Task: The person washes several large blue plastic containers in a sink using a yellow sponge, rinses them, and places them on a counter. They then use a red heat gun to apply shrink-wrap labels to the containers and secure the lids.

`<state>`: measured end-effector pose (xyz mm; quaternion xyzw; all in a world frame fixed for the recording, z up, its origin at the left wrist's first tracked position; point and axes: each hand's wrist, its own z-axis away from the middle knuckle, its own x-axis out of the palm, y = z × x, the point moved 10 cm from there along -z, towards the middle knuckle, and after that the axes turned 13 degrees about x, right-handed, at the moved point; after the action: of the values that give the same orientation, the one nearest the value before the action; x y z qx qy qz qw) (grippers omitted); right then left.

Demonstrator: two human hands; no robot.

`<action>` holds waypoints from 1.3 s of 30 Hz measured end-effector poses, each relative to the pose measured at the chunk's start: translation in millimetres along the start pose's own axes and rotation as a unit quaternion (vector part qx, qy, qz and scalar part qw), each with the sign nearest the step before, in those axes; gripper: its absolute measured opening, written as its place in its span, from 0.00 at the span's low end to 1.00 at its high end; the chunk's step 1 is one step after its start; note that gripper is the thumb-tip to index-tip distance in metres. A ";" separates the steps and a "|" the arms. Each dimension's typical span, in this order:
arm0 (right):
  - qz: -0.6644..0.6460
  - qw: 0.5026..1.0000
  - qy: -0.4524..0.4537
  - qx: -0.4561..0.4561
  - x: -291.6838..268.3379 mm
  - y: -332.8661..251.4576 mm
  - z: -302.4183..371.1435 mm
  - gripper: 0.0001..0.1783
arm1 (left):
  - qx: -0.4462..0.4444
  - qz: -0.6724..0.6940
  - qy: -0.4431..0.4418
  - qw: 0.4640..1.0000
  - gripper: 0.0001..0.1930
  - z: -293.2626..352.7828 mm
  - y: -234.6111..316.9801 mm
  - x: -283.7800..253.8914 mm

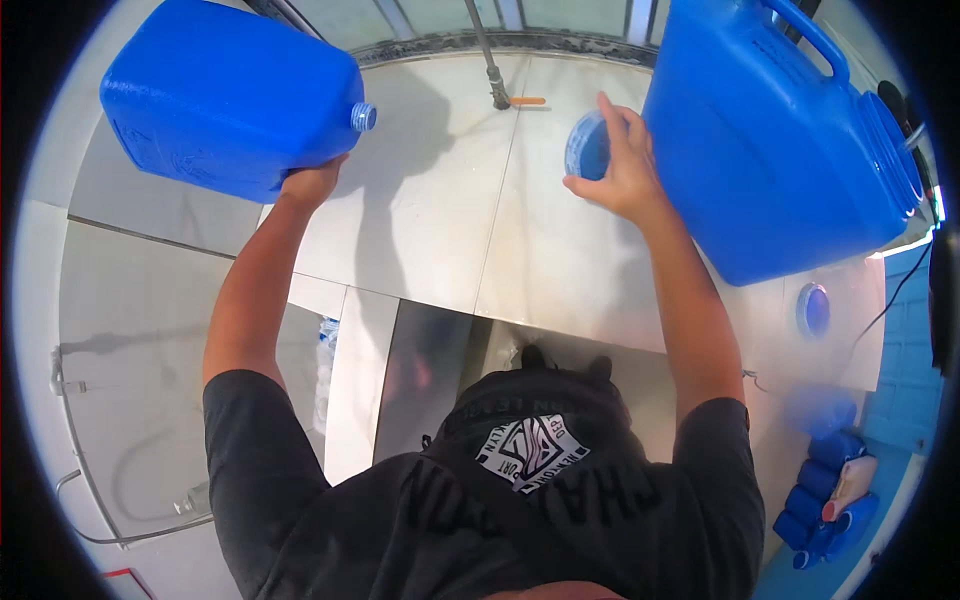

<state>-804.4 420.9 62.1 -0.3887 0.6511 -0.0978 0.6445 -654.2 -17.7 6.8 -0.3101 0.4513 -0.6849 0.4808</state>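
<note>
On the left, a blue plastic water jug (230, 100) is tipped onto its side, its small neck (363, 117) pointing right. My left hand (315, 183) is closed around its lower right part; the fingers are hidden behind it. My right hand (625, 165) curves around a round blue lid (587, 147) with a pale rim, thumb at its lower edge and fingers at its upper side. To the right of that hand stands a large blue jerrycan (770, 140) with a top handle and a wide mouth.
A white counter (440, 200) spans the area ahead. A metal rod (488, 60) with an orange lever (527, 101) comes down at its back. Another round lid or opening (814, 310) is at the right. Several blue jugs (825, 490) are grouped at the lower right.
</note>
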 end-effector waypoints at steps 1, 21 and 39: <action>-0.068 0.997 -0.002 -0.020 2.9 -8.6 -2.1 0.67 | -0.109 0.149 0.063 0.981 0.27 44.7 -1.5 24.4; -0.184 0.982 -0.002 0.035 45.3 24.9 -80.5 0.34 | -0.437 0.636 0.275 0.573 0.19 58.5 -227.7 -75.3; -0.350 0.934 -0.066 0.017 -6.6 -59.1 -47.0 0.27 | -0.389 0.887 0.243 -0.062 0.21 -44.3 -272.7 -43.6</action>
<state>-825.9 367.3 111.3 -0.5865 0.4277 -0.3024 0.6178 -780.4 72.9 239.3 -0.3987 -0.6296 -0.5691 -0.3475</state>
